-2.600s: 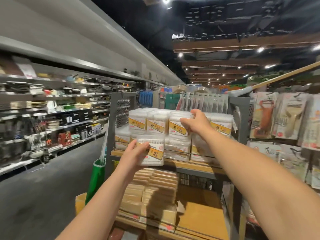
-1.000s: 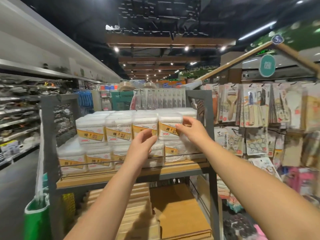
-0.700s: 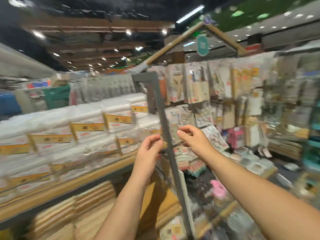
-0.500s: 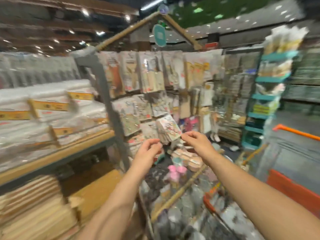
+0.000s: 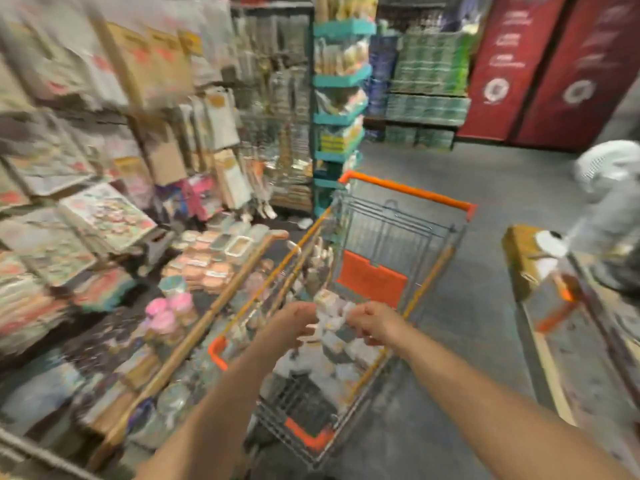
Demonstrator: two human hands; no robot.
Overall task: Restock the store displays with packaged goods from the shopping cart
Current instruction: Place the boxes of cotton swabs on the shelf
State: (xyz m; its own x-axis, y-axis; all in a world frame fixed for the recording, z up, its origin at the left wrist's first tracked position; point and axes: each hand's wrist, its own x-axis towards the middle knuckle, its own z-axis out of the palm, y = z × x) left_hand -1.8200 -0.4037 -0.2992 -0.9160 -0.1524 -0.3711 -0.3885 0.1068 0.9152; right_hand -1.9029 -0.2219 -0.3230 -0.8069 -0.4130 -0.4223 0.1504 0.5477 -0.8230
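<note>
Both hands, left hand (image 5: pixel 289 323) and right hand (image 5: pixel 375 322), hover over the shopping cart (image 5: pixel 408 192), positioned to collect more stock. Fingers appear loosely curled; blur prevents telling whether they hold anything. White packaged goods (image 5: pixel 332 344) lie in the cart basket beneath them.

Motion blur smears the whole frame. The hanging packets (image 5: pixel 114 64) at left are unreadable. The pale packages (image 5: pixel 332 355) in the shopping cart (image 5: pixel 408 192) are indistinct. The left hand (image 5: pixel 289 323) and right hand (image 5: pixel 375 322) blur; their grip cannot be told.
</note>
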